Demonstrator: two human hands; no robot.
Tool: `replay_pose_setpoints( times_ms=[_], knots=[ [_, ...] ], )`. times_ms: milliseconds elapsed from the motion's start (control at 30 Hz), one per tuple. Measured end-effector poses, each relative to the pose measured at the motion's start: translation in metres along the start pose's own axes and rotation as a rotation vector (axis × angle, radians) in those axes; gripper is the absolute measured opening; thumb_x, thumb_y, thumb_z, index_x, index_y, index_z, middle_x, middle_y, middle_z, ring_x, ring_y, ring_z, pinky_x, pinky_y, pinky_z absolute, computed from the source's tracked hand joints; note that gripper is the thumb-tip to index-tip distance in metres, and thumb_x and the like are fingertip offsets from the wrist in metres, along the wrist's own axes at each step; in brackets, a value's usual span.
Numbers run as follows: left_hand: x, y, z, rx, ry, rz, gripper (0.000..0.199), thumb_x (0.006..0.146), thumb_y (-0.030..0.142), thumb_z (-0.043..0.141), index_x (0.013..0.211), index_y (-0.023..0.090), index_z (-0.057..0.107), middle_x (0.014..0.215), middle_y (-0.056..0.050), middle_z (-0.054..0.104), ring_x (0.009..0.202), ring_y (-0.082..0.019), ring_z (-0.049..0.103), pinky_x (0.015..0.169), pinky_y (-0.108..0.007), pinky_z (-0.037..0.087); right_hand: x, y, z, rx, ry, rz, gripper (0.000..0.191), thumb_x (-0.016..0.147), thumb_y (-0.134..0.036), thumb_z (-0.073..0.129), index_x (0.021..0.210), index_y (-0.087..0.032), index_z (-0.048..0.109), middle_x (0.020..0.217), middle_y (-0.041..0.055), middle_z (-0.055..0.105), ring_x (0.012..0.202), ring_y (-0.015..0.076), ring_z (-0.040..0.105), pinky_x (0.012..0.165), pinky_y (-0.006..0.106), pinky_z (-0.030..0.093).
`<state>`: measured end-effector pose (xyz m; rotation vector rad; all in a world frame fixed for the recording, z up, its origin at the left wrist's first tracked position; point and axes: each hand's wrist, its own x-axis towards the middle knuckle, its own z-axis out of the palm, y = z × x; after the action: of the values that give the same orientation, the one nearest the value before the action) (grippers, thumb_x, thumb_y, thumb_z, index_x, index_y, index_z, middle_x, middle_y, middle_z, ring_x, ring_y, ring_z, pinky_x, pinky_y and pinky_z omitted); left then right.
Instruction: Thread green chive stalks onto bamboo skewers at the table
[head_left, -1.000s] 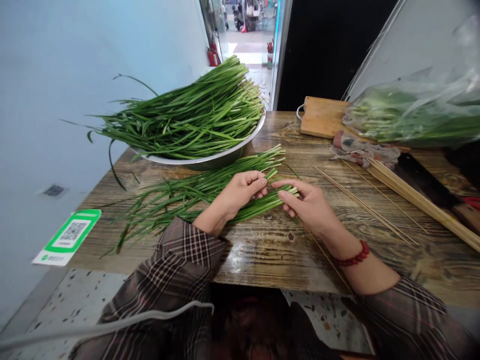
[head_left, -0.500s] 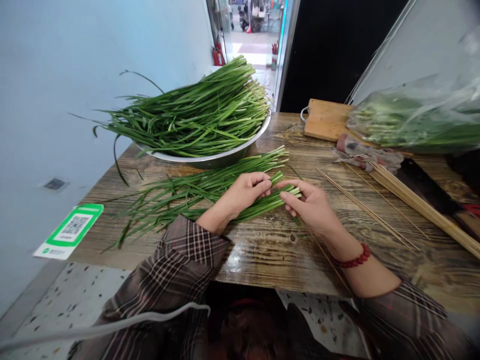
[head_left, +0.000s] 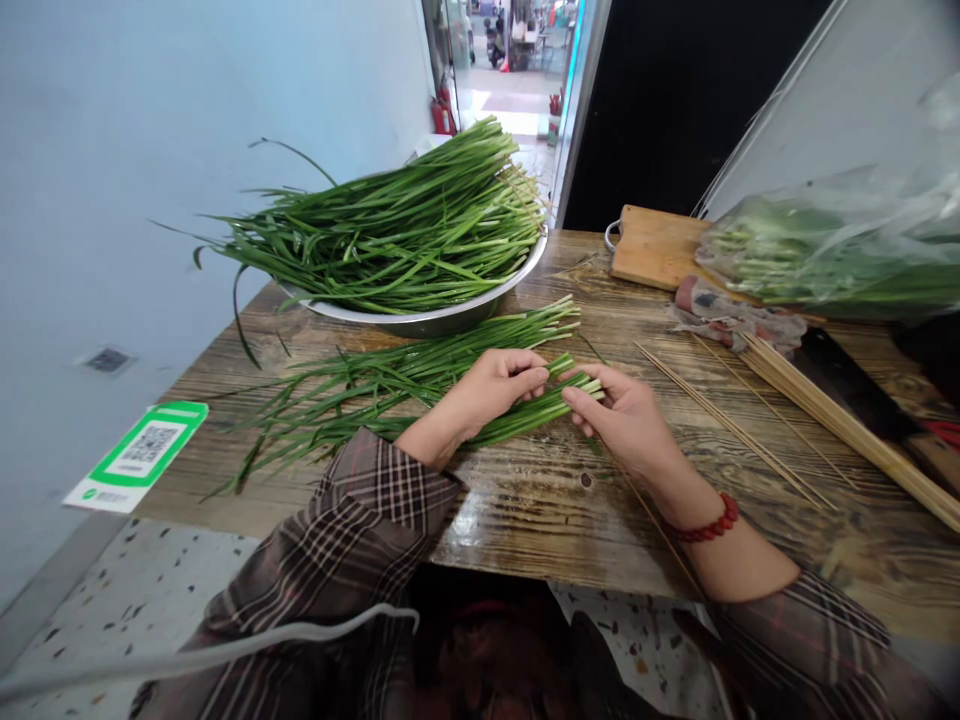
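Note:
Long green chives (head_left: 390,385) lie across the wooden table, their pale cut ends pointing right. My left hand (head_left: 504,388) is closed on a few stalks near those ends. Just to its right, my right hand (head_left: 611,405) pinches the pale ends of a small bunch between thumb and fingers. A thin wooden skewer (head_left: 652,510) runs from beneath my right hand toward the table's front edge; whether the fingers grip it is hidden. Behind my hands, a metal basin (head_left: 442,318) holds a large heap of chives (head_left: 382,230).
Loose skewers (head_left: 731,425) and a skewer bundle (head_left: 855,430) lie at right, beside a black-bladed knife (head_left: 851,385) and a crumpled cloth (head_left: 739,315). Farther back are a cutting board (head_left: 656,247) and a plastic bag of greens (head_left: 832,250). A QR card (head_left: 142,455) is at left.
The view has shifted slightly. Both hands stay nearly in place on the chives, with only small finger movements.

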<state>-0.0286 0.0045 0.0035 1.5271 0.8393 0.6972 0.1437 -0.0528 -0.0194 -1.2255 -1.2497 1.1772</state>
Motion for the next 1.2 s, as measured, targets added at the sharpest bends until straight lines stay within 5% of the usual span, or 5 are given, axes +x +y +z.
replay_pose_setpoints(
  times_ms=[500, 800, 1000, 1200],
  knots=[
    [0.000, -0.002, 0.000, 0.063, 0.016, 0.012, 0.020, 0.076, 0.031, 0.063, 0.072, 0.012, 0.067, 0.071, 0.000, 0.061, 0.070, -0.012, 0.051, 0.070, -0.024, 0.038, -0.001, -0.005, 0.003, 0.006, -0.015, -0.062, 0.047, 0.077, -0.035, 0.070, 0.119, -0.022, 0.055, 0.090, 0.0009, 0.060, 0.053, 0.0059, 0.054, 0.043, 0.020, 0.046],
    [0.000, -0.001, 0.002, 0.223, -0.036, 0.069, 0.022, 0.082, 0.027, 0.055, 0.066, 0.012, 0.059, 0.064, 0.003, 0.051, 0.066, -0.010, 0.045, 0.065, -0.024, 0.035, 0.004, 0.005, 0.004, -0.081, -0.004, -0.084, 0.031, 0.079, -0.036, 0.067, 0.103, -0.020, 0.056, 0.076, -0.0026, 0.055, 0.052, 0.0080, 0.053, 0.042, 0.020, 0.044],
    [-0.002, -0.003, 0.007, -0.081, -0.107, -0.033, 0.024, 0.083, 0.034, 0.058, 0.091, 0.012, 0.064, 0.080, -0.003, 0.064, 0.070, -0.012, 0.057, 0.063, -0.024, 0.046, 0.005, 0.007, 0.004, -0.088, -0.014, -0.109, 0.032, 0.082, -0.036, 0.065, 0.108, -0.021, 0.054, 0.086, 0.0002, 0.059, 0.054, 0.0079, 0.054, 0.044, 0.021, 0.046],
    [0.000, -0.007, 0.005, -0.217, -0.054, -0.127, 0.025, 0.079, 0.034, 0.066, 0.086, 0.009, 0.065, 0.072, -0.004, 0.067, 0.054, -0.009, 0.058, 0.055, -0.021, 0.047, 0.003, 0.002, 0.004, 0.025, -0.043, -0.080, 0.041, 0.086, -0.045, 0.059, 0.119, -0.020, 0.054, 0.080, 0.0006, 0.060, 0.070, 0.0133, 0.063, 0.058, 0.026, 0.054]
  ],
)
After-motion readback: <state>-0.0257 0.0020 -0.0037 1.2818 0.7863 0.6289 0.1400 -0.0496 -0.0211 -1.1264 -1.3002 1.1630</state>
